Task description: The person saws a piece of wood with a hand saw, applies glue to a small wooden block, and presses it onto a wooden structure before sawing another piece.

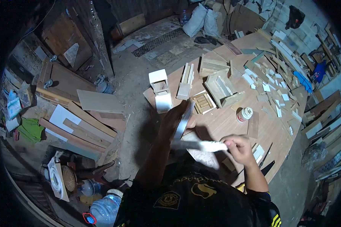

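My left hand [176, 115] is closed round a thin white panel [183, 120], held up edge-on over the near side of the table. In my right hand [240, 150] is a tool with a white handle [213, 146], its fingers pinched at the handle's end. The tool's long grey blade-like part points left and overlaps the panel's lower end; I cannot tell its kind. Just beyond my left hand lies a small slatted wooden frame [203, 103]. A white jar [245, 114] stands on the table beyond my right hand.
The wooden table [271, 128] bears small wooden box pieces [219, 89], white box pieces [158, 81] and many scattered offcuts [266, 87]. A handsaw [268, 167] lies at its near right edge. Boards [77, 126] are stacked at left, above a large water bottle [105, 209].
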Demonstrator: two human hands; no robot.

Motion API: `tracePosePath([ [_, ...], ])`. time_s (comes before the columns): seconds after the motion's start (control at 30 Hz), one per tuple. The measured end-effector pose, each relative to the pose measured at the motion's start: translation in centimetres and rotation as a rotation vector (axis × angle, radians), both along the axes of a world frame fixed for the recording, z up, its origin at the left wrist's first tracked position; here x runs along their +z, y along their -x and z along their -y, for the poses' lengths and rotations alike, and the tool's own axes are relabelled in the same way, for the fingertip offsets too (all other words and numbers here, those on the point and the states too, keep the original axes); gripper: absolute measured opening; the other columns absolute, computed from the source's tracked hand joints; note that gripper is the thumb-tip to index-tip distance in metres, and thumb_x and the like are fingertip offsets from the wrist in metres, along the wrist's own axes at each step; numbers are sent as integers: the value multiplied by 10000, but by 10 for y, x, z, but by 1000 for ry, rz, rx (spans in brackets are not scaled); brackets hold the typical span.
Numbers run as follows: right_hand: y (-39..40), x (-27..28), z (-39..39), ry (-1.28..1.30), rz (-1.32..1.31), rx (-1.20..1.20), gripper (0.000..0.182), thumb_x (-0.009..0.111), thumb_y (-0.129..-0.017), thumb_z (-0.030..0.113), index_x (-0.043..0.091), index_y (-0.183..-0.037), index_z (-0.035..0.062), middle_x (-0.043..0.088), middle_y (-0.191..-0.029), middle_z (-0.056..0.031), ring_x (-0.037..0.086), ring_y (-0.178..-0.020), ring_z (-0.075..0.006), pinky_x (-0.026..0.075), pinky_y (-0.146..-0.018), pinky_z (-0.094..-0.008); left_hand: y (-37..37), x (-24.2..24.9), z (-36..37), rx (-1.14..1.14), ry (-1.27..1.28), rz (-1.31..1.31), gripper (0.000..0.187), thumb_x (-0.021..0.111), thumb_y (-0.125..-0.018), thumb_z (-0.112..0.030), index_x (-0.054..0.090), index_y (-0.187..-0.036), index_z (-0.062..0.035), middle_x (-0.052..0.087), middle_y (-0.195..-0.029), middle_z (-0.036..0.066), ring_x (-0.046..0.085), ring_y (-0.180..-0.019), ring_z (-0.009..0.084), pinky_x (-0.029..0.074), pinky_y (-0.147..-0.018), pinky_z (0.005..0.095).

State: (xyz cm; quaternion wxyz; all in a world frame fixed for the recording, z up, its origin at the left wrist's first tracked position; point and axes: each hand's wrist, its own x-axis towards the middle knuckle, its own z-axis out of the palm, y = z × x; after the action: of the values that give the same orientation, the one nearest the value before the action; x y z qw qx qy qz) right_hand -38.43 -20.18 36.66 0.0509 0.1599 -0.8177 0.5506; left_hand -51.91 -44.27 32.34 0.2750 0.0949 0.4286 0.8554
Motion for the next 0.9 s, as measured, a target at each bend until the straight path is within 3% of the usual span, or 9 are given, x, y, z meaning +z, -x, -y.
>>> tracePosePath([
  [0.5,7,-8,0,93,-26,-156,189,563,-956,114,693,-927,-20,689,-770,-76,596,-644,-93,462,-584,-238,-3,3,-8,-99,23,142,370,503,-985,-451,614,-974,-99,473,-611,-37,431,-478,41,357,-443,198],
  [0.57,7,-9,-6,198,38,-267,187,570,-950,113,694,-930,-25,696,-805,-96,628,-675,-119,487,-626,-255,-14,-5,-31,555,227,-331,389,476,-997,-457,617,-933,-100,488,-627,-38,430,-486,39,357,-450,204],
  [0.6,9,-7,-6,176,-34,-270,185,571,-950,113,694,-934,-25,697,-808,-94,627,-672,-119,491,-631,-258,-7,-9,-20,561,226,-333,389,476,-997,-457,617,-933,-100,488,-627,-38,430,-486,39,357,-450,204],
  [0.67,2,-4,-3,42,-52,-50,204,550,-969,118,685,-945,-33,695,-817,-74,610,-674,-114,492,-641,-262,17,-17,9,-336,-292,188,331,470,-1021,-332,627,-1078,-47,586,-764,28,539,-626,88,439,-540,231],
  [0.7,2,-2,2,34,-40,-38,186,561,-960,108,688,-940,-27,701,-817,-79,625,-690,-123,494,-648,-263,24,-21,0,-529,-579,-63,311,468,-1026,-277,613,-1156,-35,612,-832,56,556,-697,105,451,-590,238],
  [0.73,4,-5,2,35,-38,-43,186,561,-960,108,688,-940,-27,701,-817,-79,625,-690,-123,494,-648,-263,17,-25,0,-533,-579,-59,311,468,-1026,-277,613,-1156,-35,612,-832,56,556,-697,105,451,-590,238],
  [0.8,12,-14,-1,211,-13,-348,152,594,-929,89,693,-913,-24,703,-797,-105,660,-715,-153,496,-658,-261,-12,10,-3,181,285,-225,338,469,-1027,-291,617,-1173,-25,620,-852,66,561,-743,98,455,-648,239],
  [0.87,9,-10,-2,265,43,-368,144,603,-922,86,695,-901,-23,708,-801,-109,664,-710,-152,496,-654,-259,-3,-8,-4,220,340,-277,354,492,-1018,-299,611,-1190,-13,620,-852,58,564,-743,102,451,-691,234],
  [0.9,6,-1,2,143,7,-216,158,594,-931,93,690,-902,-29,709,-810,-98,650,-704,-136,495,-650,-260,21,-49,-1,-128,-146,-132,365,501,-1012,-266,575,-1251,0,625,-916,77,576,-797,128,463,-728,253],
])
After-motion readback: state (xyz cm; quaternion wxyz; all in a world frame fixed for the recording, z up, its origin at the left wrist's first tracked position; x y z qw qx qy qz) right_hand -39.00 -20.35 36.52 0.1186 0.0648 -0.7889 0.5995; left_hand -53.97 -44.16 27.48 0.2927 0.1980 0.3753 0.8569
